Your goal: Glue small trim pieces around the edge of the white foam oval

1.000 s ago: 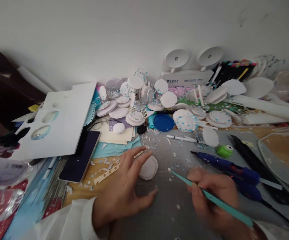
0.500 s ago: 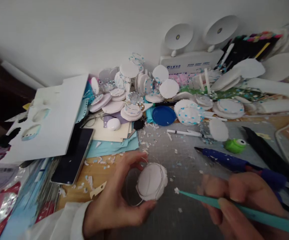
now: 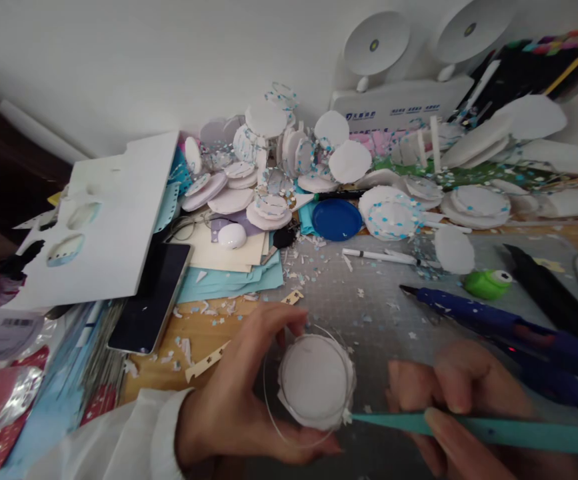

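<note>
Lying near the bench's front edge, the grey cutting mat (image 3: 369,293) carries the work. Left hand (image 3: 241,407) has lifted the foam disc (image 3: 315,380), fingers curled around it; right hand (image 3: 461,417), closed on the teal craft knife (image 3: 469,430), now meets its rim.

Nothing really readable here tbh: the white box (image 3: 401,107) at the back has a row of small blue print that's too blurry to make out, and the plastic packet (image 3: 3,330) at the left edge carries a barcode with illegible digits.
</note>
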`<state>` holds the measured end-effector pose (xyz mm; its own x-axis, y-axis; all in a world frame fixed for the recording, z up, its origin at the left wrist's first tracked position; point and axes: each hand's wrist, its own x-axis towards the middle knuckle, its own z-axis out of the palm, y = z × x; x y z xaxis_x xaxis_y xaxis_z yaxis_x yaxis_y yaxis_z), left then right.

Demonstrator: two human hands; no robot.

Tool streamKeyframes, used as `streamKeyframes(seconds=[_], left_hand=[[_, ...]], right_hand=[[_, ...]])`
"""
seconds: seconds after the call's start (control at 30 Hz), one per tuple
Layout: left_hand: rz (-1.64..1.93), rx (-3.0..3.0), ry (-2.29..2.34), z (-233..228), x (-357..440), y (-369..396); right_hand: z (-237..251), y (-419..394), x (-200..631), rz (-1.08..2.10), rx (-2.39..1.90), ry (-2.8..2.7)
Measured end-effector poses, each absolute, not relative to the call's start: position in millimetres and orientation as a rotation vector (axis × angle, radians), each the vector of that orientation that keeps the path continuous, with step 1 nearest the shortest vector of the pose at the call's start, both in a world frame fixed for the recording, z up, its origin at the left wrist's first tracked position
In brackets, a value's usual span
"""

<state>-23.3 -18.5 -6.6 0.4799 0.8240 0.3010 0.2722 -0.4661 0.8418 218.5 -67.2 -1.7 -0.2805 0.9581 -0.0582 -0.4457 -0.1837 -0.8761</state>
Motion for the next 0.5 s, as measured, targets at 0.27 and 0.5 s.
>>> streamKeyframes(seconds=[0.27, 0.5], left_hand=[[1.000, 1.974, 0.927, -7.1, -21.8, -18.5], [1.022, 2.037, 0.957, -7.7, -23.6, -19.4]], right_hand=[[-4.4, -72.6, 212.0, 1.625, -0.868, -0.929], [-3.1, -73.3, 207.2, 1.588, -0.891, -0.964]])
